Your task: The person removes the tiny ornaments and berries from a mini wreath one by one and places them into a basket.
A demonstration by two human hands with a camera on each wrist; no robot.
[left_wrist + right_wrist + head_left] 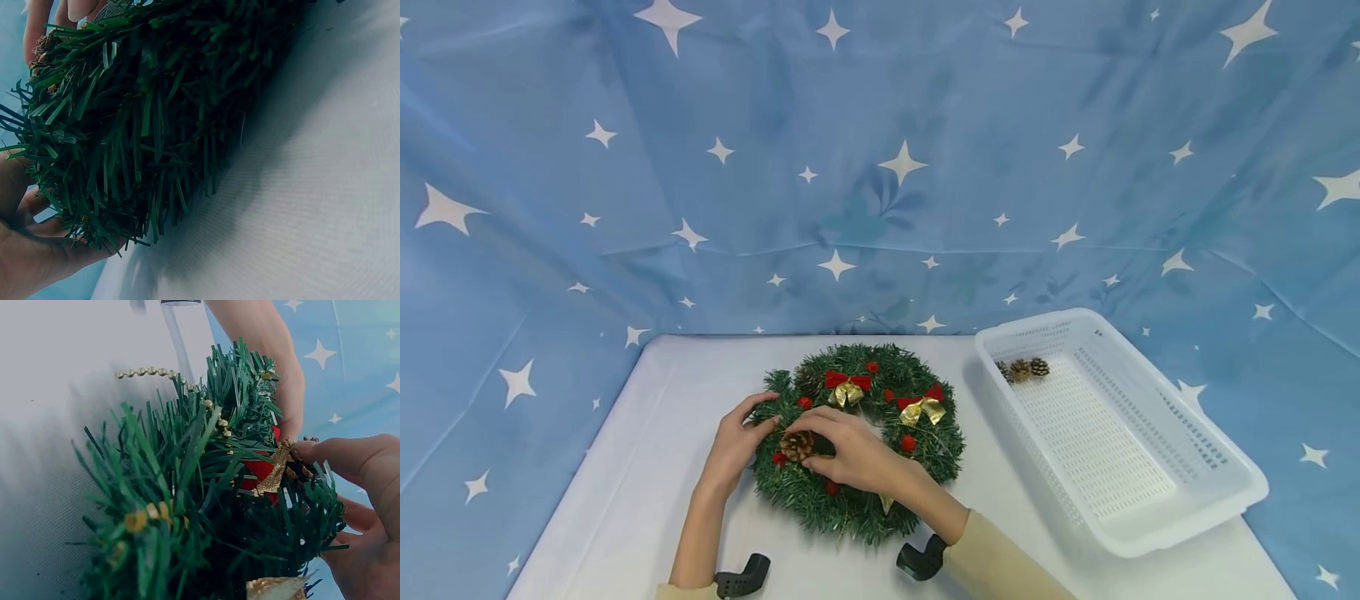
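A green tinsel wreath lies on the white table, dressed with red-and-gold bows, red berries and a gold bead string. On its left part sits a brown pine cone, which my right hand pinches between thumb and fingers. My left hand grips the wreath's left edge beside the cone. In the left wrist view, green strands hide part of the left hand. The right wrist view shows the right thumb against the cone.
To the right stands a white perforated plastic basket with several small pine cones in its far left corner. A blue curtain with white stars hangs behind and at both sides of the white table.
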